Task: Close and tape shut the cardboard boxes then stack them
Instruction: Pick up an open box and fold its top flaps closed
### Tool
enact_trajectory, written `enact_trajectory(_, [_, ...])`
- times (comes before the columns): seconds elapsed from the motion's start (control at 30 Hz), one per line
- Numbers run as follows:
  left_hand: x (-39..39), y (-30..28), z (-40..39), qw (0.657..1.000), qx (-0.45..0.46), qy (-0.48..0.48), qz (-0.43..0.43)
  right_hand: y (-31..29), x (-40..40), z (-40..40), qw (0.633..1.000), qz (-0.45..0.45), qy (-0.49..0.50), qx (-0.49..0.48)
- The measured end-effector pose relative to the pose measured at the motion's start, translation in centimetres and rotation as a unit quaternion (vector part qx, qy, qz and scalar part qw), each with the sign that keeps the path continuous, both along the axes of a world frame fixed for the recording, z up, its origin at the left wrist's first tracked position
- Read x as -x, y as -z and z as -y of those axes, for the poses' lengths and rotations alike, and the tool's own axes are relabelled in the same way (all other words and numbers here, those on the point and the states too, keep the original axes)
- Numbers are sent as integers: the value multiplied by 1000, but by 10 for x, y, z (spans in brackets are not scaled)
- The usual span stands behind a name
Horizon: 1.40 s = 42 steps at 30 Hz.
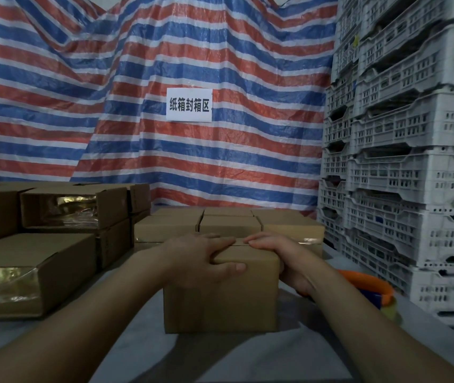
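We are pressing small brown cardboard box (221, 294) flaps closed mid-tabletop (248, 360): left hand (203, 261) fingers curled over top edge, right hand (278, 258) cupping right side. Untaped, we judge; next, orange tape dispenser (369, 283).

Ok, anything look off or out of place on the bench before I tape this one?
Nothing is spilled or damaged. Both the left hand and right hand press the flaps of the front box shut; its seam shows no tape yet. The tape dispenser lies apart, to the right. The taped boxes behind sit in even rows.
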State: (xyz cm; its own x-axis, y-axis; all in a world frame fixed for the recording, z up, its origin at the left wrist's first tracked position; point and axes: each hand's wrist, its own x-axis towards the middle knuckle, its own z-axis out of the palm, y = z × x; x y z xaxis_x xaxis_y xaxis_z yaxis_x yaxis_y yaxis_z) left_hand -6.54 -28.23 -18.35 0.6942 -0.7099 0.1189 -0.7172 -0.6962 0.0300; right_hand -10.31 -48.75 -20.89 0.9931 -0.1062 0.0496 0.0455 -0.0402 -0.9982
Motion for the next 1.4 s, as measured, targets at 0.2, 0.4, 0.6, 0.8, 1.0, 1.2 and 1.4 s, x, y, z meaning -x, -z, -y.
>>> enact_trajectory(0.2, [-6, -3, -1, 998, -8, -32, -60, -8, 12, 17, 987, 15, 111, 117])
enact_trajectory(0.4, [-5, 1, 2, 993, 70, -44, -79, 13, 37, 63, 714, -46, 294, 634])
enact_trajectory(0.6, [-2, 0, 2, 995, 56, -42, -68, 50, 47, 82, 671, -108, 310, 664])
enact_trajectory(0.8, [2, -4, 0, 989, 91, -28, -112, 66, 46, 81, 615, -51, 396, 680])
enact_trajectory(1.0, [0, -17, -6, 969, 155, -29, -190, 47, 35, 92, 661, -26, 410, 628])
enact_trajectory(1.2, [-5, -16, -14, 939, 294, -45, -170, -52, 18, 77, 880, 124, 359, 286])
enact_trajectory(1.4, [-2, -19, -18, 905, 365, -53, -211, -109, -6, 24, 974, 122, 81, 171])
